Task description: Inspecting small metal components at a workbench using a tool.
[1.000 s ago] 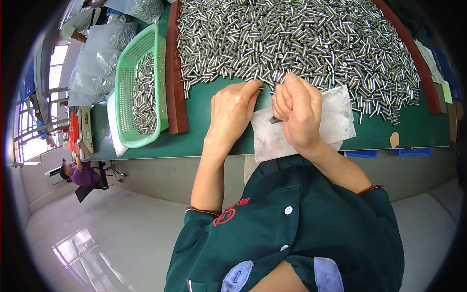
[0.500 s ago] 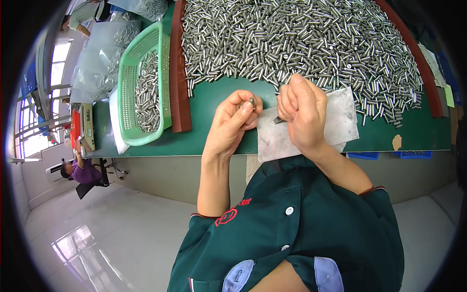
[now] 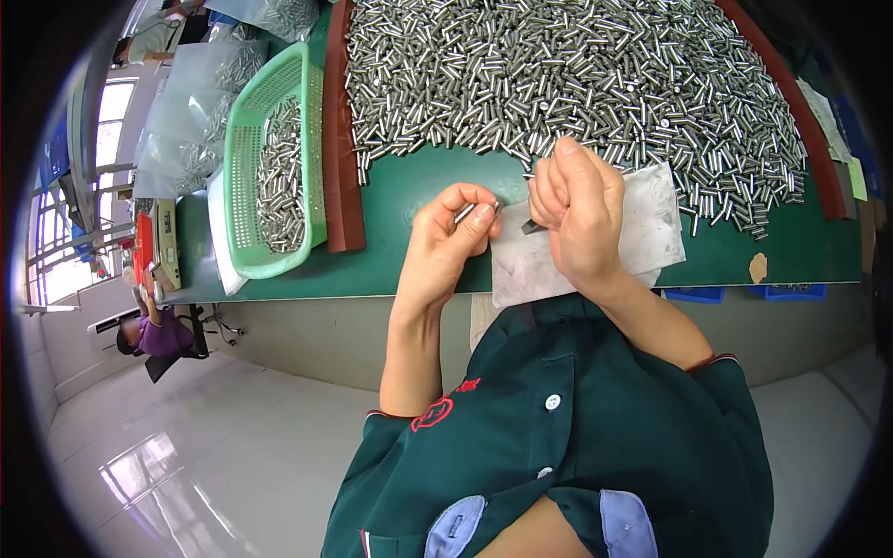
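My left hand (image 3: 437, 244) pinches a short metal pin (image 3: 464, 213) between thumb and fingertips, just above the green table. My right hand (image 3: 588, 212) is closed in a fist beside it. Below that fist pokes the dark, flat end of a tool (image 3: 532, 227); the fingers hide the rest, so its kind does not show. Under the right hand lies a smudged white cloth (image 3: 656, 219). Ahead of both hands spreads a large heap of loose metal pins (image 3: 558, 84), shiny and cylindrical.
Red-brown rails (image 3: 345, 200) flank the heap. Left of it stands a light green plastic basket (image 3: 314, 177) partly filled with pins. Clear bags of pins (image 3: 191, 116) and a scale (image 3: 167, 244) sit farther left. A person in purple (image 3: 166, 333) and another co-worker (image 3: 153, 39) are beyond.
The pin in my left hand has turned, from its end facing up to lying sideways. My left hand has shifted slightly; the right fist stays almost still.
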{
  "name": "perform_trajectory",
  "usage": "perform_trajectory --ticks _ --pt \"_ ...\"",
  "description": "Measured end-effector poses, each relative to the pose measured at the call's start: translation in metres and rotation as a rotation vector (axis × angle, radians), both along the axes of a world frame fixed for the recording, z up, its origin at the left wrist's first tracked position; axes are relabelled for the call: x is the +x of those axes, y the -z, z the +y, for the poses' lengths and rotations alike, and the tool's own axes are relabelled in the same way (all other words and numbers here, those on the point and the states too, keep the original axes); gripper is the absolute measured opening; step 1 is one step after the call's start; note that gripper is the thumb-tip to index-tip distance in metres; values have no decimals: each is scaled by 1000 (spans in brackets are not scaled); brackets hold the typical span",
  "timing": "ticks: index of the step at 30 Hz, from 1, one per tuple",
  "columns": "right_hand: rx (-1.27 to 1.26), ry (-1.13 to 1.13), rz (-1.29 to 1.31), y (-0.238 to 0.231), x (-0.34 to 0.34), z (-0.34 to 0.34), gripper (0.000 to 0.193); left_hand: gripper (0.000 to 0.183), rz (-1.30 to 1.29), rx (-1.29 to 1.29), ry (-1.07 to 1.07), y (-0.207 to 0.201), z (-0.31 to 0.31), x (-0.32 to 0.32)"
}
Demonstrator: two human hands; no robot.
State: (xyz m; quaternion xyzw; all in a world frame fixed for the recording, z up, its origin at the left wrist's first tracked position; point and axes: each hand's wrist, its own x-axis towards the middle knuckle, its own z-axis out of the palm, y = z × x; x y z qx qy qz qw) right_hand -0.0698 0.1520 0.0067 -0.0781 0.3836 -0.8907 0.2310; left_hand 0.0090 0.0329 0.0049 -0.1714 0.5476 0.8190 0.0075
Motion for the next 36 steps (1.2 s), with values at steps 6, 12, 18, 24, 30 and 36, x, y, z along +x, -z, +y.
perform_trajectory --ticks 6,12,18,24,30,36 --pt "-36 18 -22 1 -3 1 37 8 -119 -1147 88 -14 29 8" --pt "-77 24 -51 3 -5 2 37 8 41 -1331 22 0 31 11" --pt "-81 13 -63 5 -5 4 37 8 48 -1327 25 1 32 11" --pt "-88 -9 -66 4 -6 5 37 8 30 -1308 19 0 32 11" --pt "-82 -8 -85 3 -5 4 38 8 22 -1313 22 -1 33 10" --pt "-57 -6 -61 2 -3 3 38 8 31 -1312 2 1 33 12"
